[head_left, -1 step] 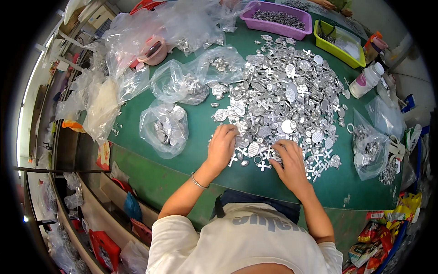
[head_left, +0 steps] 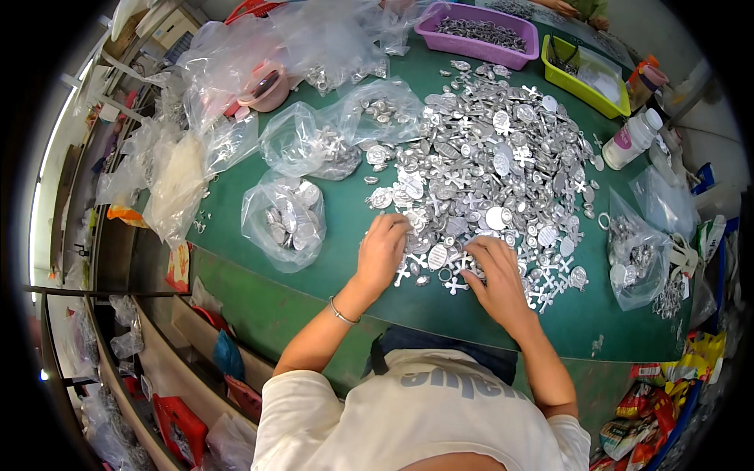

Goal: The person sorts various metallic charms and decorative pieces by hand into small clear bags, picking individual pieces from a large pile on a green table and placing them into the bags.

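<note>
A broad heap of silver-coloured metal charms [head_left: 471, 173] lies in front of me: oval medals, small crosses and round pieces. At the heap's near left edge is my left hand [head_left: 385, 247], its fingers bent and close together; their tips are among the charms and what they hold is hidden. My right hand [head_left: 496, 271] rests at the near edge, thumb apart from the curved fingers, with no piece visibly gripped. Between the hands lie an oval medal [head_left: 437, 256], a cross [head_left: 455, 286] and a small dark ring [head_left: 445, 275].
Clear plastic bags of charms [head_left: 284, 224] stand left of the heap, another bag [head_left: 636, 255] at the right. A purple basket [head_left: 477, 49], a yellow-green basket [head_left: 585, 85] and a white bottle [head_left: 632, 140] stand farther back. Another person's hand [head_left: 559, 8] shows at the top.
</note>
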### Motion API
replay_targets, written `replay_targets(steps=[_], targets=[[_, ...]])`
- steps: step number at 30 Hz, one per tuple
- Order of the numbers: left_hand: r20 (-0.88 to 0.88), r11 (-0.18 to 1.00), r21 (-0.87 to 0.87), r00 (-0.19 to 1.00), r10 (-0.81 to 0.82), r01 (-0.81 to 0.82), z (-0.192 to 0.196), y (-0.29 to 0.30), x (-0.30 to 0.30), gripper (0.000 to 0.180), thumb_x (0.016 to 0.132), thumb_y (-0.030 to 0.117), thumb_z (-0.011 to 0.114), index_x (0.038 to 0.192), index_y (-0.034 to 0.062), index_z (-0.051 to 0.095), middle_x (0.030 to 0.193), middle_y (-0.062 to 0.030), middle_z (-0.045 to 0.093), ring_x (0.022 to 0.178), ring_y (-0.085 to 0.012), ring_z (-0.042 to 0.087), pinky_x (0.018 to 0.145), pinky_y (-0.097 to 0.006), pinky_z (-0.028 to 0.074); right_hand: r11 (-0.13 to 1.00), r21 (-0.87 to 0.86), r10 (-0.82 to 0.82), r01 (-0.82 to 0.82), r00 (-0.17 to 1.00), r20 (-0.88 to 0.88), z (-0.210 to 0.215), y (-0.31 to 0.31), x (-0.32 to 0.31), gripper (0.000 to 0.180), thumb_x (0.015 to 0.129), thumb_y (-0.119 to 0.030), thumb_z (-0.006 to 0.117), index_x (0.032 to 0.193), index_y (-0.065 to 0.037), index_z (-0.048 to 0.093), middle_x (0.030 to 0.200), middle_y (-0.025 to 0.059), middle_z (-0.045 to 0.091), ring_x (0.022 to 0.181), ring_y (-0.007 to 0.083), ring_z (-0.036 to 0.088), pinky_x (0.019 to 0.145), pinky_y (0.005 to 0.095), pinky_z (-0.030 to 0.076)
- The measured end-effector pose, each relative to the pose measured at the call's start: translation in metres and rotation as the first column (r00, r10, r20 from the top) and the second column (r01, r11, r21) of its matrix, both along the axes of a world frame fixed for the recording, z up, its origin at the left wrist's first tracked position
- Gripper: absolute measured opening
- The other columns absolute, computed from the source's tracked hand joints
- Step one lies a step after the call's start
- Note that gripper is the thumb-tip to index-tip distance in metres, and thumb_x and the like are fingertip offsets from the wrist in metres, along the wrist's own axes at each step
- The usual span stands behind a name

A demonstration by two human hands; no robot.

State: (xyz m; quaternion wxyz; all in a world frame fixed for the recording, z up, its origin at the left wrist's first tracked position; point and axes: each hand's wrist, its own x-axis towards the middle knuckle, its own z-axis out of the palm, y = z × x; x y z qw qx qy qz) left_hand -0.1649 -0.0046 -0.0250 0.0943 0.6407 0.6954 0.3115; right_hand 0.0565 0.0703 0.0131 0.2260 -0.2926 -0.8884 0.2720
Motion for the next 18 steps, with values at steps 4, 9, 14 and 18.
replay_targets(steps=[4, 9, 14, 18], targets=[[0.017, 0.973, 0.161, 0.986, 0.167, -0.168, 0.015, 0.005, 0.004, 0.033, 0.071, 0.0, 0.066, 0.102, 0.0, 0.056, 0.106, -0.0146, 0.055, 0.103, -0.0345, 0.05, 0.088, -0.04, 0.042, 0.99, 0.053, 0.137, -0.134, 0.99, -0.044, -0.006, 0.02, -0.044, 0.038, 0.077, -0.008, 0.062, 0.113, -0.001, 0.052, 0.115, 0.0119, 0.052, 0.11, 0.0286, 0.045, 0.089, 0.0384, 0.035], [-0.034, 0.995, 0.045, 0.995, 0.089, -0.087, 0.007, -0.006, -0.007, 0.035, 0.07, 0.0, 0.067, 0.102, -0.0009, 0.056, 0.107, -0.0148, 0.055, 0.102, -0.0335, 0.051, 0.088, -0.042, 0.041, 0.937, 0.279, 0.209, -0.211, 0.977, 0.039, -0.024, 0.028, -0.082, 0.035, 0.077, -0.005, 0.06, 0.111, -0.002, 0.053, 0.113, 0.0102, 0.053, 0.11, 0.0264, 0.045, 0.092, 0.0413, 0.032], [-0.006, 0.991, 0.089, 0.995, 0.102, -0.101, 0.008, -0.009, -0.01, 0.031, 0.069, 0.0, 0.068, 0.099, -0.001, 0.058, 0.099, -0.0134, 0.058, 0.095, -0.0316, 0.055, 0.082, -0.037, 0.045, 0.871, 0.409, 0.207, -0.272, 0.958, 0.198, -0.023, 0.031, -0.081, 0.022, 0.074, -0.005, 0.059, 0.096, -0.004, 0.058, 0.103, 0.0075, 0.054, 0.1, 0.0241, 0.048, 0.092, 0.043, 0.032], [0.4, 0.969, 0.124, 0.904, 0.149, -0.214, -0.012, -0.006, -0.019, 0.019, 0.077, 0.004, 0.066, 0.093, -0.0013, 0.059, 0.089, -0.0103, 0.063, 0.081, -0.0222, 0.061, 0.07, -0.03, 0.048, 0.886, 0.405, 0.224, -0.227, 0.973, 0.057, -0.032, 0.031, -0.077, 0.02, 0.073, -0.006, 0.06, 0.093, -0.003, 0.058, 0.098, 0.0082, 0.056, 0.094, 0.0249, 0.051, 0.087, 0.0399, 0.036]])
